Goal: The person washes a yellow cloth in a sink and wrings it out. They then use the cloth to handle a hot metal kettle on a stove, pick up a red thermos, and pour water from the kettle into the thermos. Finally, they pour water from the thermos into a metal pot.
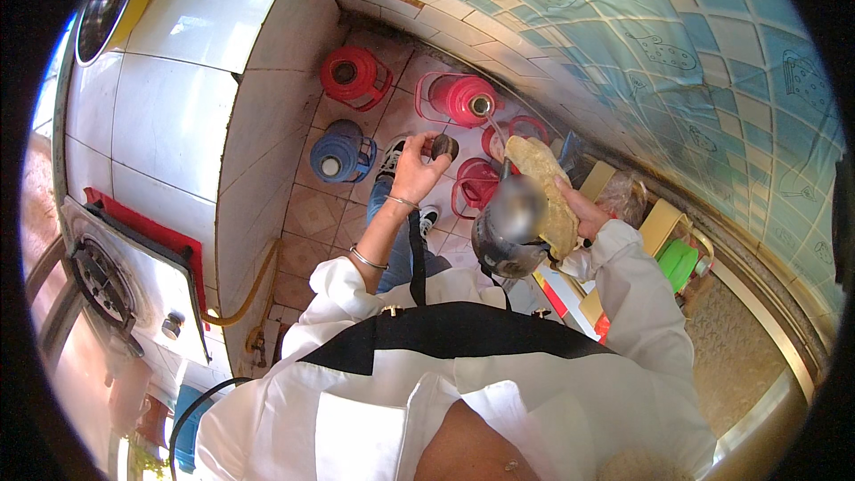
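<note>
In my left hand [422, 170] is a dark round stopper [445, 147], pinched between the fingertips. My right hand [580, 207] grips a dark metal kettle [505, 255] through a yellowish cloth [544, 180]. The kettle is tilted, and a thin stream of water runs from its spout into the mouth of a pink thermos flask [461, 99] on the floor. A second red thermos flask [349, 75] stands farther left with a dark top. Below it is a blue thermos flask [334, 153] with a pale stopper. Part of the kettle is blurred.
More red flasks [478, 180] stand beside the kettle. On the left, a tiled counter [174, 100] holds a gas stove [133, 287] with a yellow hose [257, 287], and a yellow-rimmed pan [117, 7]. Cream shelving [658, 220] with a green round item [676, 260] lines the right wall. My shoes are close to the flasks.
</note>
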### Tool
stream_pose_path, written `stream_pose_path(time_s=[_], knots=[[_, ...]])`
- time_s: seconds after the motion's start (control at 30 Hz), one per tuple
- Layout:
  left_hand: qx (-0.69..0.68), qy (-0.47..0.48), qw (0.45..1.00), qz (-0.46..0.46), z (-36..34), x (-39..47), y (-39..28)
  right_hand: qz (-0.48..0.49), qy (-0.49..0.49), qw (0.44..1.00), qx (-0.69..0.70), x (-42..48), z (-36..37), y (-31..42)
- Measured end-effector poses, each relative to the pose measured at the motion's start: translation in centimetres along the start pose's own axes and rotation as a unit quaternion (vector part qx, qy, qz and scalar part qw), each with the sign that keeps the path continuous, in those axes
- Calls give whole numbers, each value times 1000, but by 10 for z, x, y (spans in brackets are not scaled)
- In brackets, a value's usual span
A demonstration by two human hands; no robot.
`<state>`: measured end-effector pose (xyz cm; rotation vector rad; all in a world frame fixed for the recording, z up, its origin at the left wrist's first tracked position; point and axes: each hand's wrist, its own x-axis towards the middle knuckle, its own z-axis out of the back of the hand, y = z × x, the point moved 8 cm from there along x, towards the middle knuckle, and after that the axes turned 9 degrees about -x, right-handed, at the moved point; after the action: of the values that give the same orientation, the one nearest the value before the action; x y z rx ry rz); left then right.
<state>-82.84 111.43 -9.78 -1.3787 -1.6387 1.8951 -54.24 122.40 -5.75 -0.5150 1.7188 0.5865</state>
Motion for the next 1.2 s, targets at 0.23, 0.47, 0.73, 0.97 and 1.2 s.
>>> stream_pose_path(time_s=[0.23,0.47,0.73,0.97,1.2], knots=[[-18,1,1000,2,0,2,3,-1,14,1000,11,1,-1,1],[-7,0,1000,5,2,1,-7,-19,-1,1000,-12,-1,-3,1],[-13,2,1000,7,2,3,0,-12,-18,1000,-10,-8,-9,4],[-6,2,1000,5,3,2,-2,-13,-25,1000,-7,0,-2,-1],[-8,0,1000,1,5,4,2,-15,-14,1000,-13,-2,-10,4]])
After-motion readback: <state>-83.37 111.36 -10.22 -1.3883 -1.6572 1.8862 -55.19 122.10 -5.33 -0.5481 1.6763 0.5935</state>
